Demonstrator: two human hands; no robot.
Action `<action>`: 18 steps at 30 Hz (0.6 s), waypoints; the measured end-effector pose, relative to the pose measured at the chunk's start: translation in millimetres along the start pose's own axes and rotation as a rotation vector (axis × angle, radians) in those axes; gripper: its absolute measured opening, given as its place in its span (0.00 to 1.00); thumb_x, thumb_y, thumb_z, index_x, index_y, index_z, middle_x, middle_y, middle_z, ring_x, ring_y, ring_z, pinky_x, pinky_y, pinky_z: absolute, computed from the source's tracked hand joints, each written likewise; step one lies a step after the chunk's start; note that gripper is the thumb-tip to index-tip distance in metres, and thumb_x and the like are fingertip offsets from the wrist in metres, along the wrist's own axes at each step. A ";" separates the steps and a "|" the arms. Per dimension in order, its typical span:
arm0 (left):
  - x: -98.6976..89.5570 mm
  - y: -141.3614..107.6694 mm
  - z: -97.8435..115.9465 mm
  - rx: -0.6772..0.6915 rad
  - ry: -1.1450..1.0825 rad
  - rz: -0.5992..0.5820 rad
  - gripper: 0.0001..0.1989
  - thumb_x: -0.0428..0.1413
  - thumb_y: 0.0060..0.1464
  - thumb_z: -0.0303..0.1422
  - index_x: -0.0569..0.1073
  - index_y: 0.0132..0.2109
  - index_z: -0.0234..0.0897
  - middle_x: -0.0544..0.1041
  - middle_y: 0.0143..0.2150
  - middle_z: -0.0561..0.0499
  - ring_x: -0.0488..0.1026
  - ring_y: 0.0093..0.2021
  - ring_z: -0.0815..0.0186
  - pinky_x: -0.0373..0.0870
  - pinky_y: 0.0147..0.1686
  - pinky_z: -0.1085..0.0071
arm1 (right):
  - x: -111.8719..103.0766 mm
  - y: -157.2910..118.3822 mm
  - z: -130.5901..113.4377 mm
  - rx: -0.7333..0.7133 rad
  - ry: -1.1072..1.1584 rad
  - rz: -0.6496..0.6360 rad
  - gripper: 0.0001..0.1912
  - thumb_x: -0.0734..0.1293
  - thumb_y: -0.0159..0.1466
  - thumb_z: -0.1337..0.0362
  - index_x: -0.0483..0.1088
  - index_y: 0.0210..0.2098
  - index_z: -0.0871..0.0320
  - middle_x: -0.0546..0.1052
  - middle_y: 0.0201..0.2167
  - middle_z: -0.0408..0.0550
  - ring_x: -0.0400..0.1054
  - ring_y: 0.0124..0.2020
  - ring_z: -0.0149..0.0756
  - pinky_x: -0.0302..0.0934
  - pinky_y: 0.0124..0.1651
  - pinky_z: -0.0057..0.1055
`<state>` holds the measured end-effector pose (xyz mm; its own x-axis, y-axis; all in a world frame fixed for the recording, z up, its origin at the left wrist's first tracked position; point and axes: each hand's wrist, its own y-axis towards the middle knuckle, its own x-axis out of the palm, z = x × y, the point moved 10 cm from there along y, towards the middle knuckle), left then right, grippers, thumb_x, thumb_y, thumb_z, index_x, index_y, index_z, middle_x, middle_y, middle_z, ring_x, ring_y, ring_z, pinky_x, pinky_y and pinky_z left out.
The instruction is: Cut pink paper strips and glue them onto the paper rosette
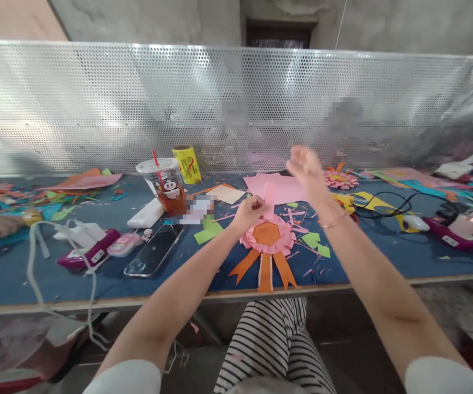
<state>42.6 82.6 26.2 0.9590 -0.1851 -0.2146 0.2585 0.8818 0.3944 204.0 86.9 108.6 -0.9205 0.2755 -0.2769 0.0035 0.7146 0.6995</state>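
- A lidded clear cup [174, 191] is standing beyond the phone [154, 253], holding a reddish-brown drink [173, 205]; a red straw [157, 166] is poking up through its lid.
- A yellow cylinder [187, 165] is standing just behind the cup, near the perforated screen [97, 109] (its inside is not showing).
- The screen is running along the back of the desk [416, 262], bounding the working room on that side.
- The orange tails [247, 265] are pointing toward the front edge, their tips lying near it; striped trousers [277, 334] are showing below.
- Blue surface is showing between the phone and the tails, and also to the right of the green scraps [312, 239].
- The pink rosette [267, 234] is lying between the forearms, orange centre up, just below the left hand [250, 212].
- The left hand is pinching a pink strip [269, 192] at the rosette's upper rim, thumb and fingers drawn together.
- The right hand [305, 163] is hovering well apart from the rosette, fingers curling inward (blurred; I cannot tell whether it is holding anything).
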 end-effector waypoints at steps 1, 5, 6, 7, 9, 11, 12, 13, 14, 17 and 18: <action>1.3 0.0 -1.2 -0.004 -0.021 -0.011 0.11 0.57 0.45 0.36 0.65 0.27 0.34 0.65 0.21 0.56 0.63 0.21 0.74 0.62 0.23 0.76 | 4.9 -2.4 8.9 0.026 0.057 0.014 0.21 0.62 0.61 0.54 0.61 0.50 0.55 0.68 0.48 0.50 0.64 0.48 0.33 0.59 0.51 0.34; 7.3 0.0 -4.5 0.004 -0.039 -0.041 0.12 0.57 0.45 0.37 0.65 0.26 0.34 0.64 0.21 0.56 0.62 0.21 0.75 0.61 0.22 0.77 | 49.5 -33.8 64.1 0.415 0.600 -0.073 0.20 0.71 0.48 0.56 0.66 0.38 0.54 0.71 0.37 0.44 0.67 0.38 0.32 0.62 0.42 0.33; 9.0 -0.2 -5.0 0.003 -0.039 -0.047 0.12 0.57 0.45 0.37 0.65 0.26 0.34 0.64 0.21 0.56 0.62 0.21 0.75 0.60 0.22 0.77 | 58.8 -41.7 66.7 0.456 0.678 -0.107 0.20 0.72 0.46 0.57 0.67 0.37 0.54 0.72 0.36 0.44 0.67 0.36 0.32 0.62 0.41 0.32; 10.7 -0.4 -5.2 0.002 -0.039 -0.054 0.11 0.57 0.45 0.37 0.65 0.26 0.34 0.65 0.22 0.56 0.62 0.21 0.75 0.60 0.22 0.77 | 65.3 -47.8 65.5 0.475 0.730 -0.133 0.20 0.73 0.45 0.58 0.67 0.37 0.54 0.72 0.35 0.43 0.67 0.35 0.31 0.62 0.40 0.31; 13.6 -1.1 -3.9 0.003 -0.036 -0.067 0.11 0.58 0.45 0.36 0.65 0.26 0.34 0.66 0.22 0.56 0.62 0.21 0.75 0.60 0.23 0.76 | 70.0 -55.0 58.9 0.481 0.777 -0.139 0.19 0.74 0.43 0.61 0.68 0.34 0.56 0.73 0.32 0.42 0.66 0.33 0.30 0.62 0.37 0.30; 15.3 -1.8 -2.6 -0.003 -0.035 -0.077 0.11 0.58 0.44 0.35 0.66 0.26 0.33 0.67 0.22 0.55 0.63 0.22 0.75 0.61 0.24 0.76 | 68.6 -57.9 53.2 0.482 0.792 -0.097 0.18 0.74 0.42 0.62 0.69 0.31 0.57 0.72 0.29 0.41 0.65 0.31 0.29 0.61 0.35 0.28; 15.4 -2.0 -2.5 -0.009 -0.037 -0.078 0.10 0.59 0.43 0.35 0.66 0.26 0.33 0.67 0.22 0.55 0.63 0.22 0.75 0.61 0.24 0.76 | 67.3 -58.7 51.4 0.480 0.800 -0.070 0.16 0.74 0.42 0.62 0.69 0.29 0.57 0.72 0.28 0.40 0.64 0.30 0.28 0.60 0.35 0.27; 15.0 -2.0 -2.7 -0.016 -0.039 -0.075 0.10 0.59 0.43 0.35 0.66 0.26 0.33 0.67 0.22 0.55 0.63 0.21 0.75 0.60 0.23 0.76 | 66.7 -59.4 50.0 0.477 0.808 -0.051 0.15 0.74 0.42 0.62 0.69 0.28 0.57 0.71 0.27 0.40 0.64 0.29 0.27 0.59 0.34 0.27; 14.5 -1.9 -3.0 -0.019 -0.040 -0.072 0.10 0.59 0.43 0.34 0.66 0.26 0.33 0.67 0.22 0.55 0.63 0.21 0.75 0.60 0.23 0.76 | 66.7 -60.1 49.2 0.474 0.815 -0.042 0.14 0.74 0.43 0.62 0.68 0.27 0.57 0.71 0.26 0.39 0.63 0.28 0.27 0.59 0.33 0.26; 12.5 -0.5 -4.0 -0.003 -0.027 -0.058 0.09 0.59 0.42 0.33 0.67 0.26 0.33 0.68 0.22 0.55 0.64 0.22 0.74 0.61 0.24 0.75 | 66.9 -62.1 50.1 0.471 0.815 -0.032 0.12 0.73 0.45 0.62 0.67 0.25 0.58 0.69 0.23 0.38 0.60 0.25 0.26 0.57 0.31 0.26; 11.8 0.0 -4.2 0.005 -0.022 -0.053 0.09 0.59 0.42 0.33 0.67 0.26 0.33 0.68 0.23 0.55 0.64 0.23 0.74 0.61 0.25 0.75 | 66.4 -62.4 50.8 0.468 0.810 -0.027 0.12 0.73 0.45 0.62 0.67 0.24 0.58 0.69 0.23 0.38 0.60 0.25 0.26 0.57 0.31 0.26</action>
<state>53.4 82.3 19.9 0.9463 -0.2406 -0.2157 0.3091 0.8685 0.3874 162.6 93.2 13.1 -0.9135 -0.1511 0.3776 -0.0271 0.9490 0.3142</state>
